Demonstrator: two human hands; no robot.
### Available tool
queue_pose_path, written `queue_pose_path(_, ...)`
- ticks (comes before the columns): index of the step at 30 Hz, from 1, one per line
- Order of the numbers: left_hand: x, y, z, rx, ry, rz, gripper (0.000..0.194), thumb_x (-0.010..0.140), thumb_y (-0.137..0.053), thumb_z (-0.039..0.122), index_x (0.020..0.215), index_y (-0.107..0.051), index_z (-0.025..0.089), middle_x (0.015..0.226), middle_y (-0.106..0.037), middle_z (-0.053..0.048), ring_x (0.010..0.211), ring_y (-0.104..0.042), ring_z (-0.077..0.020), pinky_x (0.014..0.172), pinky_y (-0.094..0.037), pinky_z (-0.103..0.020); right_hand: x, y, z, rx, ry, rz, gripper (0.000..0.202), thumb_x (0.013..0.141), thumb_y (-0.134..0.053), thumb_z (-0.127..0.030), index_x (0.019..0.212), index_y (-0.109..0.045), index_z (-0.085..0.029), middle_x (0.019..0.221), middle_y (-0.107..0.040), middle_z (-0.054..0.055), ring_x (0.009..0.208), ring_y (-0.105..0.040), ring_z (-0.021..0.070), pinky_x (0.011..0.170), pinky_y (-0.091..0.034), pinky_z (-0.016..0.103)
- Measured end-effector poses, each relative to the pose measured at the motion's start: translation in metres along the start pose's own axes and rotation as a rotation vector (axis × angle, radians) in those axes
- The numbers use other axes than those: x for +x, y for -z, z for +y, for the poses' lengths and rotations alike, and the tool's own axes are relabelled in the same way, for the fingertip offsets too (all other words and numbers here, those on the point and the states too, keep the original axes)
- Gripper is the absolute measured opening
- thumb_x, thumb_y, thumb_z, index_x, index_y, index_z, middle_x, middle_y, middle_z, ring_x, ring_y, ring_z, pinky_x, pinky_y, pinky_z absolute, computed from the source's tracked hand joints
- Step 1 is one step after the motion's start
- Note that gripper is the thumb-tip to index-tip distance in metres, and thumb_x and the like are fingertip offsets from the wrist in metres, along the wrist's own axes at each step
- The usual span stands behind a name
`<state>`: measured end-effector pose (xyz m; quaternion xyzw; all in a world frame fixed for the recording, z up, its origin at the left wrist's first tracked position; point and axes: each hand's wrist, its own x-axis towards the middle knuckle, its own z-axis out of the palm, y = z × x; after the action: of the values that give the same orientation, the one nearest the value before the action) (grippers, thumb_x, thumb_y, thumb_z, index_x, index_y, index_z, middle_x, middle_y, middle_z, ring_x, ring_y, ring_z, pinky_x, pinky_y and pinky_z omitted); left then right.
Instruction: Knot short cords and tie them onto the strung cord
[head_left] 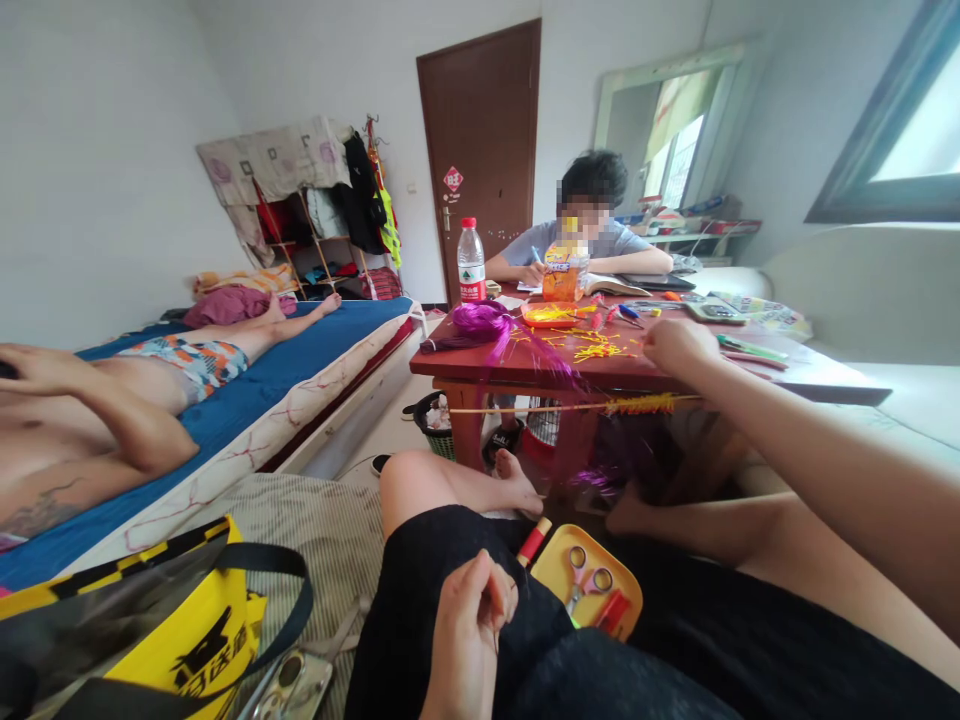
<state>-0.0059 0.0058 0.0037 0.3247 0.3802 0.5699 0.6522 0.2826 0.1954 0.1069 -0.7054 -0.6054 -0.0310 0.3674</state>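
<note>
My left hand (476,605) is over my lap with the thumb and fingers pinched together. A thin dark line shows below its fingers, but I cannot make out what it holds. Stretched out to the table, my right hand (679,350) has curled fingers whose tips are hidden. Left of it lie small yellow stalks (600,345), an orange tray (551,316) and a bundle of shiny purple strands (484,325). Between my legs rests a yellow tray (559,545) with scissors (587,577), beside a red thread spool (534,542).
Along the red table's (491,370) front edge runs a thin stick (517,409) bearing yellow pieces. A water bottle (471,262) and an orange drink bottle (564,270) stand behind. Across the table a person (630,245) writes; another lies on the bed (360,335). A yellow bag (187,625) sits left.
</note>
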Motion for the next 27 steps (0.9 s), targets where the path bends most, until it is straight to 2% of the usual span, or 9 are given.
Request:
queue_pose_path(3,-0.001,-0.001,-0.002,0.146,0.002,-0.018,0.034,0.069,-0.062,0.044,0.053,-0.056,0.015,0.048,-0.037,0.003,0.051,-0.030,-0.0104,0.053,-0.024,-0.024,-0.051,0.010,-0.018,0.237,-0.116,-0.163,0.037,0.092,-0.033,-0.035,0.094,-0.060,-0.010,0.090,-0.061,0.004,0.076,-0.061,0.0140,0.066,-0.048,0.030)
queue_pose_path(7,-0.008,-0.009,-0.003,0.243,0.013,-0.062,0.030,0.068,-0.065,0.042,0.078,-0.068,0.015,0.051,-0.041,0.003,0.054,-0.034,-0.0115,0.053,-0.025,-0.023,-0.165,-0.002,-0.054,0.584,-0.135,-0.437,0.041,0.080,-0.048,-0.049,0.077,-0.065,-0.012,0.052,-0.057,0.000,0.045,-0.050,0.0101,0.047,-0.041,0.025)
queue_pose_path(9,-0.011,-0.013,-0.001,0.268,0.016,-0.101,0.031,0.067,-0.066,0.042,0.081,-0.068,0.015,0.053,-0.043,0.002,0.054,-0.034,-0.0115,0.052,-0.025,-0.023,-0.215,-0.013,-0.071,0.736,-0.168,-0.534,0.038,0.074,-0.054,-0.051,0.070,-0.065,-0.015,0.054,-0.058,0.000,0.047,-0.051,0.0114,0.046,-0.041,0.024)
queue_pose_path(11,-0.014,-0.015,0.000,0.313,0.007,-0.150,0.027,0.069,-0.064,0.041,0.075,-0.067,0.015,0.055,-0.045,0.002,0.054,-0.034,-0.0110,0.052,-0.026,-0.022,-0.247,-0.023,-0.083,1.144,-0.357,-0.624,0.029,0.069,-0.063,-0.044,0.068,-0.066,-0.016,0.064,-0.062,0.002,0.059,-0.054,0.0140,0.055,-0.042,0.025)
queue_pose_path(13,-0.015,-0.016,0.001,0.367,-0.021,-0.175,0.026,0.073,-0.061,0.040,0.065,-0.063,0.015,0.056,-0.047,0.001,0.054,-0.034,-0.0109,0.053,-0.027,-0.023,-0.261,-0.029,-0.089,1.354,-0.502,-0.624,0.023,0.064,-0.070,-0.039,0.067,-0.067,-0.017,0.067,-0.062,0.001,0.065,-0.053,0.0146,0.061,-0.042,0.025)
queue_pose_path(15,-0.015,-0.016,0.001,0.408,-0.050,-0.177,0.029,0.075,-0.059,0.039,0.058,-0.059,0.016,0.056,-0.048,0.001,0.055,-0.036,-0.0117,0.055,-0.028,-0.023,-0.263,-0.030,-0.091,1.430,-0.583,-0.624,0.020,0.063,-0.072,-0.037,0.067,-0.067,-0.017,0.067,-0.062,0.000,0.066,-0.052,0.0135,0.064,-0.040,0.024)
queue_pose_path(20,-0.013,-0.016,0.001,0.473,-0.057,-0.192,0.032,0.075,-0.058,0.038,0.053,-0.054,0.016,0.054,-0.046,0.001,0.056,-0.037,-0.0132,0.057,-0.029,-0.023,-0.260,-0.024,-0.091,1.424,-0.555,-0.630,0.021,0.065,-0.071,-0.036,0.064,-0.065,-0.016,0.058,-0.054,-0.003,0.057,-0.043,0.0099,0.057,-0.035,0.021)
queue_pose_path(23,-0.014,-0.015,0.001,0.553,-0.075,-0.150,0.033,0.074,-0.058,0.037,0.050,-0.049,0.017,0.052,-0.041,0.002,0.055,-0.035,-0.0126,0.055,-0.028,-0.023,-0.264,-0.024,-0.093,1.404,-0.598,-0.605,0.023,0.064,-0.072,-0.037,0.066,-0.064,-0.016,0.058,-0.052,-0.004,0.054,-0.040,0.0085,0.052,-0.031,0.020)
queue_pose_path(27,-0.014,-0.013,0.000,0.596,-0.093,-0.102,0.033,0.073,-0.057,0.036,0.049,-0.046,0.017,0.051,-0.038,0.003,0.055,-0.033,-0.0122,0.054,-0.027,-0.023,-0.266,-0.027,-0.093,1.403,-0.603,-0.675,0.026,0.064,-0.071,-0.040,0.069,-0.063,-0.015,0.058,-0.051,-0.003,0.052,-0.038,0.0080,0.050,-0.029,0.020)
